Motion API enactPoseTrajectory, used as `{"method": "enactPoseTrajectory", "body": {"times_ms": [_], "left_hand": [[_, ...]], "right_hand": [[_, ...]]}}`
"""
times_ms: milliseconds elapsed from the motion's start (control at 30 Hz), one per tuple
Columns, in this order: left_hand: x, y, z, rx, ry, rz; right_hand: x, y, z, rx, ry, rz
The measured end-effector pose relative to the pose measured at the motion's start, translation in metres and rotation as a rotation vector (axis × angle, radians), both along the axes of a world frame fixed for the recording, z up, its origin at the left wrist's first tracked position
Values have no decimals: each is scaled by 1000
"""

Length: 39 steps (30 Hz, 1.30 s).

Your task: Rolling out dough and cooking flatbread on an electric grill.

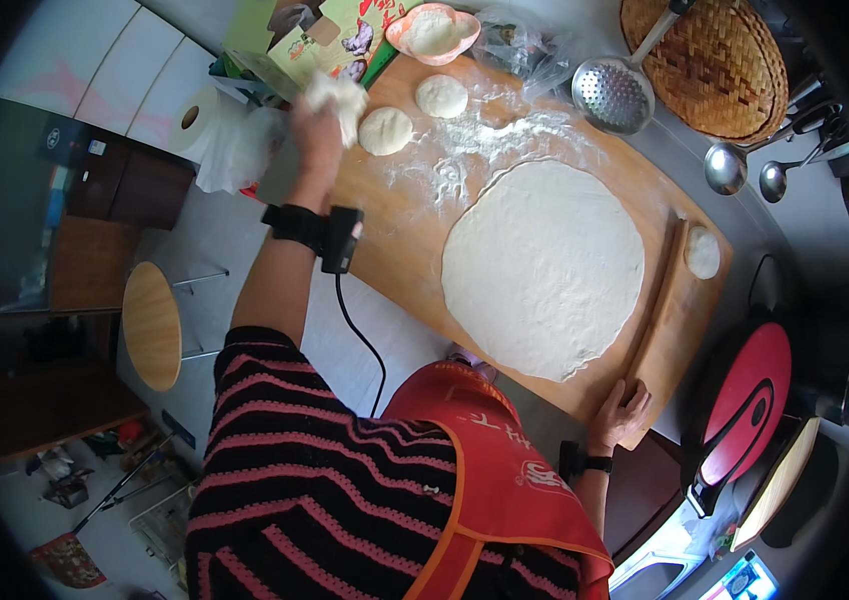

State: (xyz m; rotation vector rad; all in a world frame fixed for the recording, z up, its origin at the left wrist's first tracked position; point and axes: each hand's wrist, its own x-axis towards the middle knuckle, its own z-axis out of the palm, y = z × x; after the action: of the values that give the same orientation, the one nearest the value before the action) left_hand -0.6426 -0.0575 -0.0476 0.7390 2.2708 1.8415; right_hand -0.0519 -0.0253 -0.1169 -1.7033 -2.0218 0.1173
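Far left: one round wooden stool on the floor; above it, one white paper roll and one pale plastic bag.

Left hand at the board's upper left corner, closed about one dough lump; both motion-blurred. Behind it, one printed green-yellow box.

On the wooden board: two dough rounds near the lump, one lower left, one upper right. One pink bowl at the top edge, white powder in it; one clear bag beside it. Loose flour scattered below.

Centre: one large flat dough sheet, roughly circular.

Right hand at the board's near edge, fingers part-spread beside the lower end of one rolling pin; cannot tell if it grips the pin. One further dough round just right of the pin.

Wall, right: one skimmer, two ladles. Below: one red round pan.
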Motion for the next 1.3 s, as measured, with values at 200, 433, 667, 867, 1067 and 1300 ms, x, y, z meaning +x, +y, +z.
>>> {"method": "enactPoseTrajectory", "body": {"times_ms": [200,433,667,867,1067,1300], "left_hand": [[90,8,18,-155,635,-65],[105,10,-50,-601,532,-451],[123,34,-13,-905,701,-585],[100,22,-25,73,-114,-313],[122,-20,-66,-383,415,-199],[140,37,-45,-548,795,-307]], "right_hand": [[-6,0,5,-40,49,-36],[1,2,-4,-26,19,-22],[-1,1,-3,-17,8,-31],[-2,0,-1,-30,22,-42],[-4,1,0,-25,14,-29],[-3,0,1,-31,16,-44]]}}
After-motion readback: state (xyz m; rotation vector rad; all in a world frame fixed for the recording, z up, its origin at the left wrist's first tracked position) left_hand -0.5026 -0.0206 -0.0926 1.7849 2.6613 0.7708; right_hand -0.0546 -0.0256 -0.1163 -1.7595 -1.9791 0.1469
